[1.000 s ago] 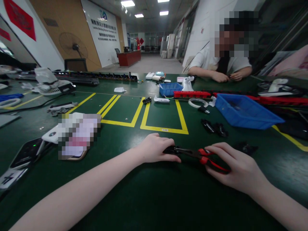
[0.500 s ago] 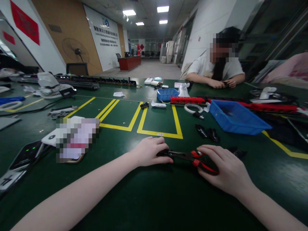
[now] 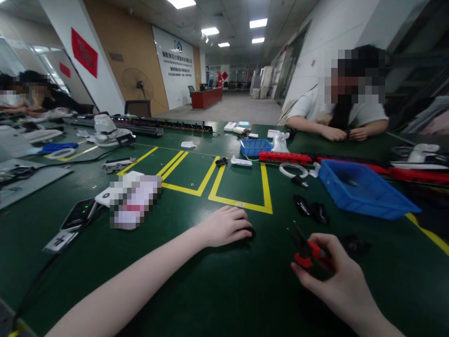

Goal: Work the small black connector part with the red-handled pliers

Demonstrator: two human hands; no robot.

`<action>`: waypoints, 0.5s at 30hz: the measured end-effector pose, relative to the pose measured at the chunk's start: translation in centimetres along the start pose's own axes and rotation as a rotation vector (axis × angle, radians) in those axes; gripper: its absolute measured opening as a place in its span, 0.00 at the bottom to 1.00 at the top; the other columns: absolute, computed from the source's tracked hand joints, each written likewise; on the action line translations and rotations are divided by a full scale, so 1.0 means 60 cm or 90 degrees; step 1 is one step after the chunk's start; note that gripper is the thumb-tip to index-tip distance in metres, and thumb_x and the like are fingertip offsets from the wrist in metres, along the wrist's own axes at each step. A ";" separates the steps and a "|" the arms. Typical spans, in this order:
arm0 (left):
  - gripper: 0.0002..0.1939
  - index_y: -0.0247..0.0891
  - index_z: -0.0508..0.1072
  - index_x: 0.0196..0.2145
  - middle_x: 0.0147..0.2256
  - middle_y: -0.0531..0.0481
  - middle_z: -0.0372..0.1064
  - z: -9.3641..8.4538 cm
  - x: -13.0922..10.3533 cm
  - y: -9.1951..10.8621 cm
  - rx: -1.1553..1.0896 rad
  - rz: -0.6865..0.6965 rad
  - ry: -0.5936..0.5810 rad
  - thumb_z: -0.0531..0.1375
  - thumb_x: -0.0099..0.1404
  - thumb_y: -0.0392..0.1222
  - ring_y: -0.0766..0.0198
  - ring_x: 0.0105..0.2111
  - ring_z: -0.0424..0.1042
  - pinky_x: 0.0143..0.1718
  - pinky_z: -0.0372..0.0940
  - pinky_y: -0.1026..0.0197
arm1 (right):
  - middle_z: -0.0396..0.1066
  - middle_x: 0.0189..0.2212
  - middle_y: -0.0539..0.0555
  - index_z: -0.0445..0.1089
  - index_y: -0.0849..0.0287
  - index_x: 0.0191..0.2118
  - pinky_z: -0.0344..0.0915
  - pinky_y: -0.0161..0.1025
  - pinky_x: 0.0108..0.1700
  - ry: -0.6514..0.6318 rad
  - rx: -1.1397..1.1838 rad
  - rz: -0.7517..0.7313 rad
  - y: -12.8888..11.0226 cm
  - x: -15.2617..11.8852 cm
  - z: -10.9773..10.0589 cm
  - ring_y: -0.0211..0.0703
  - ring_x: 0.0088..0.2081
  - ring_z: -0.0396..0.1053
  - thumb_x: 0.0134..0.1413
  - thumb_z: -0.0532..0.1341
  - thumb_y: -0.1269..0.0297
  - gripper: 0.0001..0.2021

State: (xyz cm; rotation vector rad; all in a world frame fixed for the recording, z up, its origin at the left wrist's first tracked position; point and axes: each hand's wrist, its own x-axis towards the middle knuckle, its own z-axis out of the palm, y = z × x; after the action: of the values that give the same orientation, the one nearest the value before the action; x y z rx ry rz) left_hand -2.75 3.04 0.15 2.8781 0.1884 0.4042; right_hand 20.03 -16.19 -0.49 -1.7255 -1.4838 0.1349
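Phone (image 3: 138,206) is lying at left on the worktop (image 3: 196,290), well apart from the hands, so it isn't obstructing anything. Left hand (image 3: 226,227) is resting back-up near the yellow tape (image 3: 257,209), fingers bent and close together, curling over a small dark piece (image 3: 253,230) that's mostly hiding under them; can't tell if they're pinching it or just covering it. I'd be pressing it firmly to the worktop, leaving only the working end exposed and tucking fingertips back from it. Pliers (image 3: 303,260) are sitting in the right hand (image 3: 340,271), clear of the dark piece, nose pointing up and away from the wearer, tips slightly apart. Right hand is wrapping thumb and fingers around them. My take: I'd be squaring the nose to the piece before squeezing, holding well back for leverage, loading gradually and avoiding twist. Black parts (image 3: 302,206) are lying beyond the pliers, blue bin (image 3: 372,206) is standing farther right, so I'd be making short moves on that side.
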 end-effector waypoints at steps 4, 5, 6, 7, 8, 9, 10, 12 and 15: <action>0.13 0.38 0.75 0.49 0.50 0.46 0.73 -0.003 0.000 0.001 -0.012 0.032 0.012 0.53 0.75 0.42 0.58 0.55 0.68 0.64 0.55 0.50 | 0.76 0.32 0.52 0.69 0.53 0.45 0.77 0.43 0.32 -0.036 0.124 0.104 -0.009 0.001 0.003 0.49 0.32 0.77 0.46 0.70 0.48 0.23; 0.13 0.37 0.75 0.49 0.50 0.46 0.73 -0.004 0.000 0.001 -0.020 0.036 0.015 0.53 0.75 0.41 0.58 0.57 0.67 0.66 0.53 0.49 | 0.77 0.33 0.53 0.70 0.54 0.45 0.77 0.43 0.32 -0.044 0.169 0.132 -0.009 0.003 0.003 0.50 0.32 0.77 0.46 0.70 0.48 0.23; 0.13 0.37 0.75 0.49 0.51 0.47 0.73 -0.005 0.000 -0.001 -0.030 0.036 0.013 0.54 0.75 0.41 0.59 0.58 0.67 0.67 0.51 0.48 | 0.78 0.34 0.54 0.71 0.54 0.45 0.78 0.44 0.33 -0.047 0.215 0.155 -0.010 0.005 0.002 0.51 0.33 0.78 0.46 0.70 0.48 0.23; 0.12 0.37 0.75 0.49 0.51 0.47 0.73 -0.006 -0.001 -0.003 -0.040 0.032 0.012 0.54 0.74 0.40 0.59 0.58 0.67 0.68 0.49 0.47 | 0.78 0.36 0.56 0.72 0.55 0.45 0.78 0.46 0.35 -0.053 0.254 0.173 -0.010 0.007 0.002 0.52 0.35 0.78 0.46 0.70 0.48 0.23; 0.12 0.38 0.75 0.50 0.51 0.47 0.73 -0.007 -0.002 -0.004 -0.048 0.025 0.011 0.54 0.73 0.40 0.59 0.57 0.67 0.69 0.47 0.46 | 0.79 0.37 0.56 0.72 0.55 0.45 0.78 0.47 0.35 -0.061 0.282 0.188 -0.012 0.007 0.002 0.53 0.35 0.78 0.47 0.70 0.49 0.22; 0.12 0.38 0.74 0.50 0.51 0.47 0.73 -0.008 -0.002 -0.004 -0.058 0.017 0.015 0.55 0.73 0.40 0.59 0.57 0.68 0.69 0.46 0.45 | 0.79 0.36 0.56 0.73 0.55 0.44 0.78 0.47 0.35 -0.067 0.297 0.198 -0.014 0.007 0.002 0.53 0.35 0.78 0.47 0.70 0.49 0.22; 0.13 0.38 0.74 0.50 0.52 0.47 0.73 -0.009 -0.003 -0.002 -0.071 0.007 0.029 0.55 0.72 0.39 0.59 0.56 0.68 0.69 0.46 0.44 | 0.79 0.36 0.56 0.74 0.55 0.43 0.77 0.47 0.34 -0.071 0.294 0.202 -0.017 0.006 0.002 0.52 0.33 0.78 0.47 0.70 0.48 0.21; 0.13 0.39 0.74 0.50 0.51 0.46 0.73 -0.013 -0.002 0.012 -0.119 -0.021 0.088 0.54 0.71 0.37 0.58 0.55 0.69 0.67 0.50 0.43 | 0.78 0.33 0.54 0.75 0.54 0.42 0.76 0.46 0.31 -0.064 0.253 0.190 -0.026 0.000 0.002 0.50 0.31 0.76 0.46 0.70 0.47 0.20; 0.14 0.38 0.73 0.52 0.50 0.43 0.71 -0.021 0.008 0.068 -0.293 -0.071 0.205 0.53 0.73 0.37 0.57 0.51 0.70 0.57 0.65 0.51 | 0.78 0.34 0.53 0.74 0.53 0.42 0.76 0.44 0.33 0.018 0.166 0.140 -0.037 -0.012 0.001 0.49 0.32 0.76 0.47 0.70 0.47 0.20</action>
State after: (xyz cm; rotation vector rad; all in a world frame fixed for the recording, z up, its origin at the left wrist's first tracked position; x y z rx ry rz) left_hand -2.25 -0.54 2.43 2.3289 0.2684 0.7758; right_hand 18.08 -16.89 0.62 -1.6637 -1.1946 0.4005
